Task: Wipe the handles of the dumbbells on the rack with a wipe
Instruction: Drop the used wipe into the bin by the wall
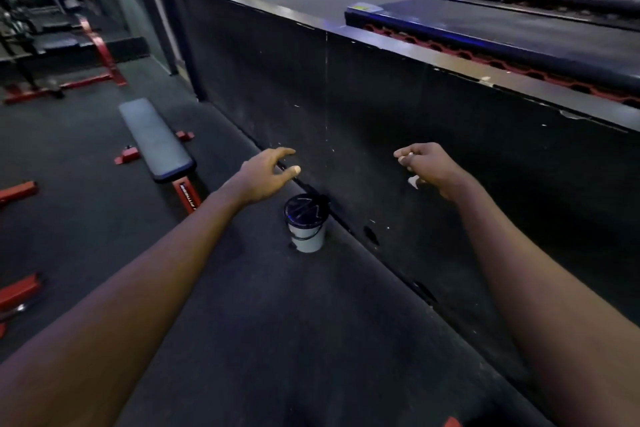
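Both arms out in front. L hand [268, 177] is open, fingers loose, holding nothing, just above the white tub [306, 236] on the floor by the black platform wall [381, 97]. R hand [433, 170] is curled, pinching a small white scrap, prob the wipe [414, 181]. No dumbbell rack clearly in view, so afaict no handles are wiped yet and all are left.

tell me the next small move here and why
Probably lower the left hand onto the white tub on the floor and lift its dark lid: the lid looks closed, the hand hovers open just above it, and the right hand pinches only a small white scrap, not a whole wipe.
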The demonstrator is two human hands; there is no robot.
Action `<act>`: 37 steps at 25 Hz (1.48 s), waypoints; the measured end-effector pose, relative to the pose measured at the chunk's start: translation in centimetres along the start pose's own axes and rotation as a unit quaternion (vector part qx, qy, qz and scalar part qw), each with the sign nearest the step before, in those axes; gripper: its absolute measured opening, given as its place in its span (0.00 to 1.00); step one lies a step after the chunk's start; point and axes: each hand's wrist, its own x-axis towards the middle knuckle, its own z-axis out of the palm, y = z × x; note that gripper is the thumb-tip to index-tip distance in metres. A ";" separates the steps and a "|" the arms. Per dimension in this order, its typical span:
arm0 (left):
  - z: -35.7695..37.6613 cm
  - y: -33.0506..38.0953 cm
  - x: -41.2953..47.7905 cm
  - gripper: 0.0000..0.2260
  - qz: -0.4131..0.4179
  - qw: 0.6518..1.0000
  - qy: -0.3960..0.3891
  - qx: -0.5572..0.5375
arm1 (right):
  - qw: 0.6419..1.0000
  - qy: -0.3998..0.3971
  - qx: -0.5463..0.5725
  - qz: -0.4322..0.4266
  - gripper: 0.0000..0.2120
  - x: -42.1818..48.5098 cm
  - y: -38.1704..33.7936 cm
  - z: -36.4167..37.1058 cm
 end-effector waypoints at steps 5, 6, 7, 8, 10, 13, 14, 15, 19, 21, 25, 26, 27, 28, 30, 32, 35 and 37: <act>-3.1 -6.1 1.2 0.22 -0.008 1.000 0.009 0.015 | 1.000 -0.009 -0.021 -0.012 0.12 2.1 -3.8 5.1; -3.8 -7.3 1.9 0.22 -0.006 1.000 0.008 0.014 | 1.000 -0.003 -0.026 -0.014 0.12 2.8 -4.6 6.0; -4.5 -8.4 2.6 0.22 0.000 1.000 0.006 0.009 | 0.999 0.008 -0.028 -0.013 0.13 3.4 -5.2 6.9; -5.1 -9.3 3.4 0.22 0.007 1.000 0.006 0.001 | 0.999 0.019 -0.029 -0.011 0.12 4.0 -5.8 7.6; -6.5 -11.0 5.1 0.22 0.025 1.000 0.004 -0.012 | 0.999 0.032 -0.031 -0.010 0.12 5.2 -7.2 9.5; -8.4 -14.2 8.4 0.22 0.049 0.999 -0.017 -0.009 | 0.998 0.048 -0.031 0.004 0.11 7.4 -8.9 12.8; -8.8 -15.2 9.5 0.23 0.054 0.998 -0.023 -0.011 | 0.998 0.053 -0.029 0.007 0.11 8.2 -9.4 13.9; -9.3 -16.2 10.7 0.23 0.058 0.998 -0.028 -0.013 | 0.998 0.059 -0.026 0.009 0.11 9.1 -9.7 14.9; -10.1 -19.3 15.4 0.22 0.073 0.996 -0.047 -0.020 | 0.996 0.085 -0.022 0.015 0.11 13.2 -11.2 17.4; -10.1 -20.9 18.4 0.22 0.078 0.995 -0.061 -0.025 | 0.994 0.106 -0.023 0.011 0.11 16.1 -11.9 18.0; -9.8 -23.5 24.8 0.22 0.089 0.993 -0.077 -0.016 | 0.992 0.129 -0.007 0.010 0.12 22.5 -12.8 19.5; -9.8 -23.9 26.2 0.22 0.094 0.992 -0.086 -0.011 | 0.991 0.132 -0.005 0.015 0.12 23.8 -13.0 20.0; -10.0 -24.5 27.8 0.22 0.098 0.991 -0.094 -0.008 | 0.991 0.133 -0.006 0.020 0.12 25.2 -13.1 20.4; -10.1 -25.1 29.5 0.22 0.101 0.990 -0.097 -0.010 | 0.990 0.137 -0.007 0.025 0.11 26.6 -13.3 20.8; -10.9 -26.1 33.1 0.22 0.102 0.990 -0.096 -0.025 | 0.988 0.151 -0.003 0.039 0.11 29.2 -13.8 21.4; -11.7 -27.2 36.5 0.22 0.108 0.989 -0.091 -0.037 | 0.987 0.154 -0.010 0.047 0.12 31.4 -14.5 22.2; -12.4 -28.7 41.2 0.22 0.133 0.986 -0.090 -0.043 | 0.984 0.169 -0.011 0.056 0.12 34.7 -15.7 23.4; -12.9 -29.9 44.8 0.22 0.153 0.982 -0.097 -0.046 | 0.980 0.187 -0.014 0.064 0.12 37.0 -16.4 24.2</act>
